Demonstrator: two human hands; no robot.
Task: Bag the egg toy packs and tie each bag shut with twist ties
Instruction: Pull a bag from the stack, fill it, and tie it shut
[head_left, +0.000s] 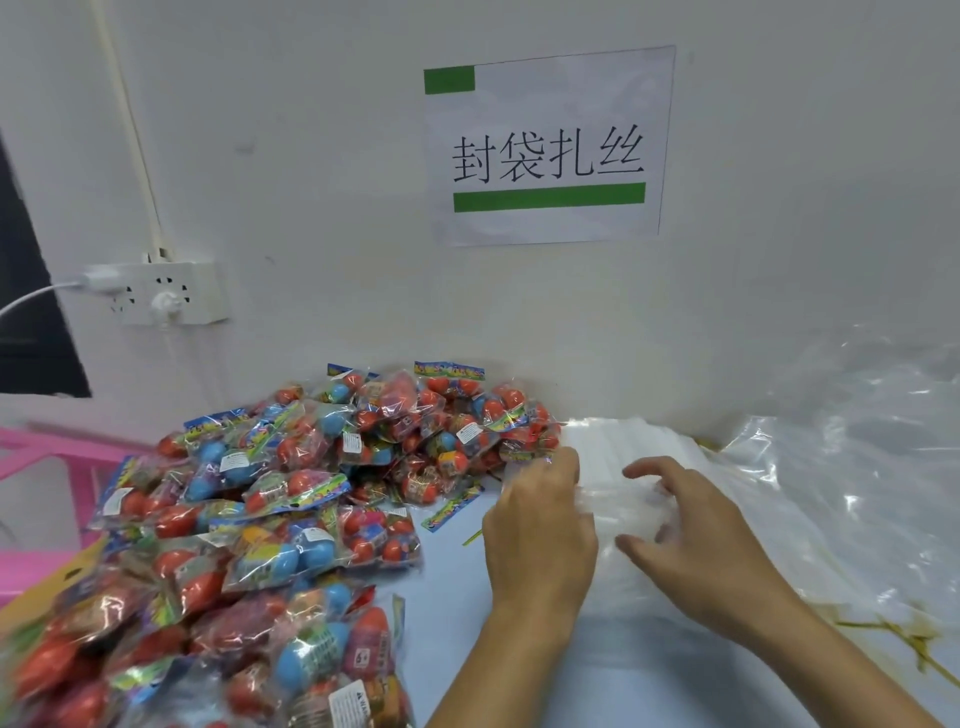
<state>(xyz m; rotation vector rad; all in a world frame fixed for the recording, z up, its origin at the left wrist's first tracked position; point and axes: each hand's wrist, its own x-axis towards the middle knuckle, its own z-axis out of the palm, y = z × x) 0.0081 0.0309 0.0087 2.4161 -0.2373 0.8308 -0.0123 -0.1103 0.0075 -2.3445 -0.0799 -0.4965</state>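
A heap of egg toy packs (270, 499) covers the table's left side; a stack of clear bags (639, 452) lies beside it. The left hand (540, 525) and the right hand (696, 540), fingers curled, pinch the top bag (618, 499)

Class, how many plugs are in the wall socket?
2: a flat white plug with a cable at the socket's upper left, and a round one lower, near its middle.
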